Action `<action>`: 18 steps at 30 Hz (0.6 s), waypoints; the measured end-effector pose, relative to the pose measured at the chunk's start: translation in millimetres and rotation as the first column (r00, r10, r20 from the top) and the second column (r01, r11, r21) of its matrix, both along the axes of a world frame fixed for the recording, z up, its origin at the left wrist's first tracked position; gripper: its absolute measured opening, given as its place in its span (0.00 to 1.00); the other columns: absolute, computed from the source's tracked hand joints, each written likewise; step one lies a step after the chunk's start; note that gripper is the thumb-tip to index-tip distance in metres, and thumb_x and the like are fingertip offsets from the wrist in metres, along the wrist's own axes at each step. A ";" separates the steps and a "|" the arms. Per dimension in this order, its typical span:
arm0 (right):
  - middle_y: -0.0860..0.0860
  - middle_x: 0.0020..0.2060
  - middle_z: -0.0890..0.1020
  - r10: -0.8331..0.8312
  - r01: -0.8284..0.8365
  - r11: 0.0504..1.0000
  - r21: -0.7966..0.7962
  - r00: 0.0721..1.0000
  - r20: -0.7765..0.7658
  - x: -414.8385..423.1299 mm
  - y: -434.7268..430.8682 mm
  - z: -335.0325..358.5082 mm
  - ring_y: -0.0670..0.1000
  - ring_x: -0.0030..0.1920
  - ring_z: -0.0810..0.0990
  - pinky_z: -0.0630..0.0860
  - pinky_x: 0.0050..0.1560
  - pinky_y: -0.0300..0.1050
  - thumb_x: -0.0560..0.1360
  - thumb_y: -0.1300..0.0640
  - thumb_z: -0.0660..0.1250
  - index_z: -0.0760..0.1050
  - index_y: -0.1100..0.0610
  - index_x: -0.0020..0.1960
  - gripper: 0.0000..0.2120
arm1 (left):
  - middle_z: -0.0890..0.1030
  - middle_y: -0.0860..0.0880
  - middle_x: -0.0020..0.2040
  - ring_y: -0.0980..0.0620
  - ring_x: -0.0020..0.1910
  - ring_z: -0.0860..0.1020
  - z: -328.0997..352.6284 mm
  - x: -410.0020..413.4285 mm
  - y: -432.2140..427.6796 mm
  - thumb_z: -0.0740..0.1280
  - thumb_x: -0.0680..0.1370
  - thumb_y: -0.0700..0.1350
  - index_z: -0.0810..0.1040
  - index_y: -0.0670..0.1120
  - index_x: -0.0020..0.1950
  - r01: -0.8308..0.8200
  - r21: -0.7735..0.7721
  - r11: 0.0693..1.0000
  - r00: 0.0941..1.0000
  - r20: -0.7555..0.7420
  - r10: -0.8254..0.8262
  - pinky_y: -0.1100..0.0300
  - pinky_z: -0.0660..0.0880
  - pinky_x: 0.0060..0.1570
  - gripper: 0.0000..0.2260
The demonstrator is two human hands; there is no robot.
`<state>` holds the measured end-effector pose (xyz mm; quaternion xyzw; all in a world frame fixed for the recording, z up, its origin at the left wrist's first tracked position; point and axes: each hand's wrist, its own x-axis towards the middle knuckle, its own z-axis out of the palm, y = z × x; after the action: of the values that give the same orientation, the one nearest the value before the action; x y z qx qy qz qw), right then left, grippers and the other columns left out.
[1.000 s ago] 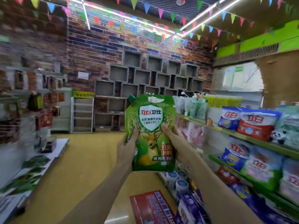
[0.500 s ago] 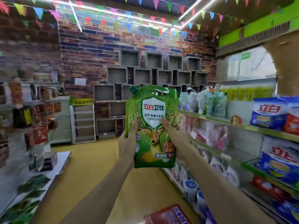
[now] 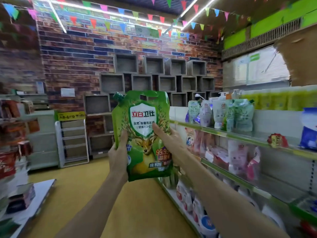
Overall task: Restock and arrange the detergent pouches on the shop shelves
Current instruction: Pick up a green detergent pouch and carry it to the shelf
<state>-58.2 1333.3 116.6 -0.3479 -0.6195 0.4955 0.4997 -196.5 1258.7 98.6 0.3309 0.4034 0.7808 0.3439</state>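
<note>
Green detergent pouch (image 3: pixel 143 134) held upright in the aisle, left hand (image 3: pixel 118 156) and right hand (image 3: pixel 169 143) gripping its sides, thumbs on the front. Top shelf (image 3: pixel 240 136) on the right carries standing pouches (image 3: pixel 221 112).

One head-worn wide-angle view is given, faced forward along the aisle (image 3: pixel 68 186) to the far brick wall (image 3: pixel 77 54). The green pouch (image 3: pixel 145 117) is seen close, centre; shelves (image 3: pixel 240 136) are kept right.

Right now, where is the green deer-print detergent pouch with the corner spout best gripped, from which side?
Take the green detergent pouch by its lower side edges, one hand from each side, as the left hand and right hand do: it stands upright and wide, so two-sided support likely keeps it flat. The top cut-out handle would suit one-handed carrying.
</note>
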 end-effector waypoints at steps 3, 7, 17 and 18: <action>0.54 0.55 0.84 0.002 -0.002 0.999 0.046 1.000 0.020 -2.0 52.6 2.2 0.55 0.50 0.85 0.81 0.56 0.55 0.54 0.25 0.74 0.70 0.50 0.70 0.51 | 0.87 0.44 0.46 0.44 0.43 0.86 -11.0 -11.3 68.9 0.72 0.72 0.60 0.82 0.44 0.57 0.049 0.003 0.999 0.998 0.042 -0.049 0.47 0.82 0.44 0.23; 0.45 0.37 0.81 -0.025 0.024 0.998 0.062 1.000 0.018 4.4 135.6 3.5 0.40 0.33 0.83 0.81 0.41 0.36 0.70 0.42 0.73 0.71 0.44 0.60 0.22 | 0.87 0.43 0.48 0.41 0.46 0.86 -22.8 -21.7 170.3 0.74 0.68 0.63 0.83 0.46 0.57 0.135 0.014 0.991 0.988 0.069 -0.136 0.40 0.81 0.49 0.26; 0.57 0.49 0.86 -0.047 0.038 0.997 -0.066 0.989 -0.143 82.3 312.7 1.9 0.56 0.45 0.85 0.79 0.57 0.56 0.63 0.46 0.76 0.80 0.58 0.58 0.27 | 0.87 0.44 0.47 0.42 0.46 0.86 -10.5 34.5 409.8 0.75 0.62 0.69 0.80 0.45 0.62 0.469 -0.050 0.882 0.883 0.017 -0.468 0.39 0.81 0.51 0.37; 0.57 0.47 0.86 -0.083 0.074 0.995 -0.070 0.986 -0.147 97.7 325.5 1.2 0.56 0.43 0.85 0.80 0.55 0.55 0.62 0.46 0.77 0.80 0.58 0.57 0.27 | 0.87 0.44 0.48 0.42 0.47 0.86 -11.9 49.4 426.7 0.75 0.61 0.70 0.80 0.46 0.63 0.509 -0.063 0.859 0.861 0.021 -0.509 0.39 0.80 0.51 0.39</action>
<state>39.4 1658.8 117.9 -0.3497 -0.5499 0.5196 0.5526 -147.1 1685.4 86.7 0.4125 0.3267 0.6492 0.5493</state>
